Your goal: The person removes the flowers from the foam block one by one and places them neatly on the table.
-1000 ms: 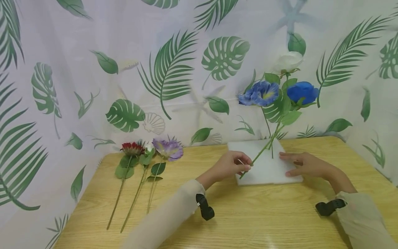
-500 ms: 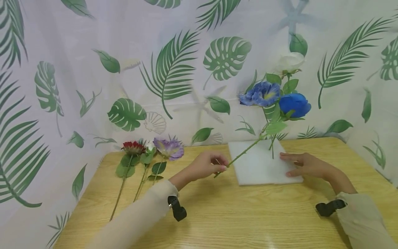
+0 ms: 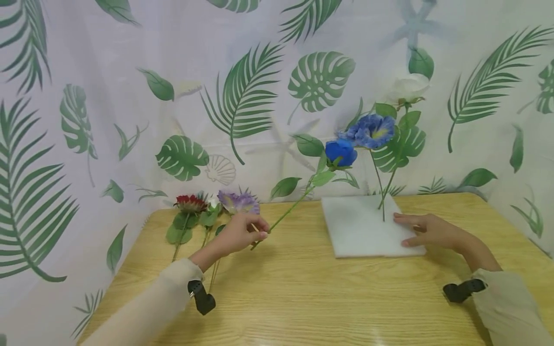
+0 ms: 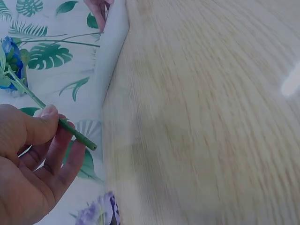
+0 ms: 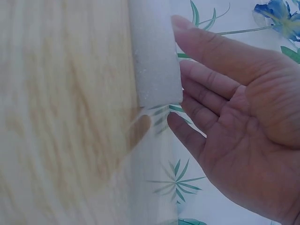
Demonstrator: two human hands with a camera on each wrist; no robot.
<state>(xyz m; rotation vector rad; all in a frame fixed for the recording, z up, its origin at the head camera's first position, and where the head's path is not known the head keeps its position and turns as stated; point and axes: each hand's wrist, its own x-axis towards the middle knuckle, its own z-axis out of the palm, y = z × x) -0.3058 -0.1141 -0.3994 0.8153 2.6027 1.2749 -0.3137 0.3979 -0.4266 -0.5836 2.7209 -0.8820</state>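
Note:
My left hand (image 3: 244, 234) pinches the lower stem of a blue artificial flower (image 3: 340, 153) between thumb and fingers. The flower slants up to the right over the table, its cut stem end (image 4: 89, 143) poking out past my fingers in the left wrist view. My right hand (image 3: 433, 234) rests at the right edge of a white foam board (image 3: 359, 235), fingers fairly straight and thumb apart, touching it near the corner. Standing upright in the board are a blue-violet flower (image 3: 375, 130) and a white rose (image 3: 410, 87). Part of the blue flower overlaps the blue-violet one in the head view.
Left of the board, a red flower (image 3: 191, 203) and a purple flower (image 3: 238, 202) lie on the wooden table (image 3: 311, 298), with a white one between them. My left forearm hides parts of their stems. A leaf-patterned curtain (image 3: 251, 29) hangs close behind the table.
The left hand has carried the blue flower left, from over the foam board to near the lying flowers. My right hand has stayed at the board's edge.

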